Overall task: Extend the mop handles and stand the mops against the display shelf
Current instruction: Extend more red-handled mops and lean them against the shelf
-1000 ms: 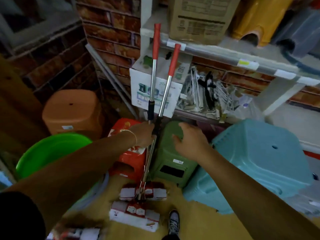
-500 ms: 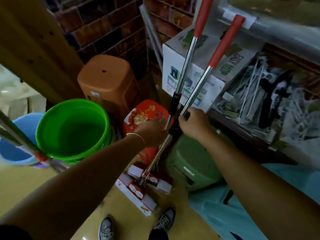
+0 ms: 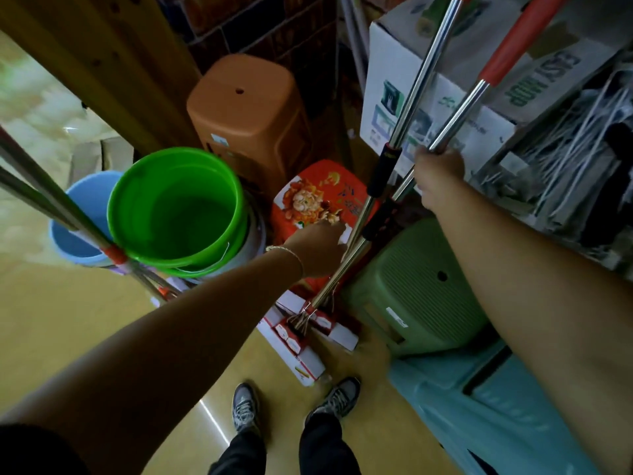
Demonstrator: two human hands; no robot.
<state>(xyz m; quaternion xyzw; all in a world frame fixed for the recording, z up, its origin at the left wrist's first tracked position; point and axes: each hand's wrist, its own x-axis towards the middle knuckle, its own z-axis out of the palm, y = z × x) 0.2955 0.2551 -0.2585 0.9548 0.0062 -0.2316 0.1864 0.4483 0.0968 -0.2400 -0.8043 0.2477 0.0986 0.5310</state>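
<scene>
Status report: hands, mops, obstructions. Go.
Right hand grips right mop handle. Left hand at left mop handle, grip unclear. Green stool beside mop heads.

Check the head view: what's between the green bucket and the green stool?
In the head view, the red floral stool stands between the green bucket and the green stool. The left hand and both mop handles also cross that gap.
</scene>
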